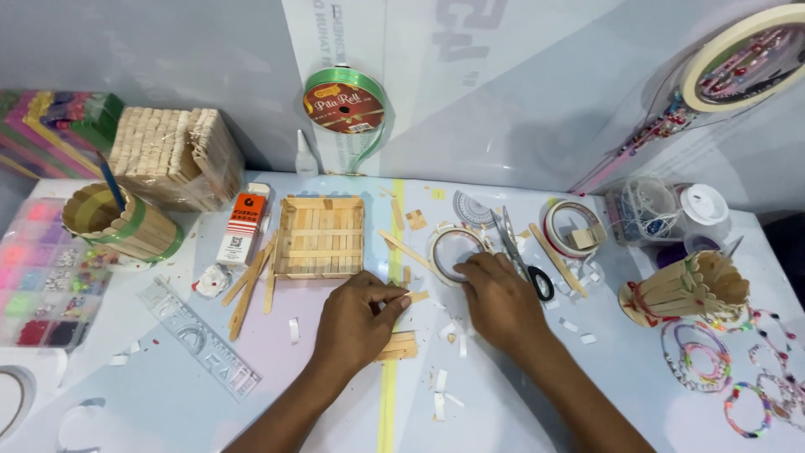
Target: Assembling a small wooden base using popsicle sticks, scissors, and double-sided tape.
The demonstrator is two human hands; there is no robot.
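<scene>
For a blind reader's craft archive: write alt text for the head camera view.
Two bare hands work at a white craft table: the left hand pinches a small piece of flat wooden stick, and the right hand touches a white roll of tape. A square tray of wooden sticks, grey-bladed scissors and a clear plastic ruler lie around them.

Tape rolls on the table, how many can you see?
2. One tape roll lies under the right hand; another tape roll sits right of the scissors. More may be cut off at the left edge.
</scene>
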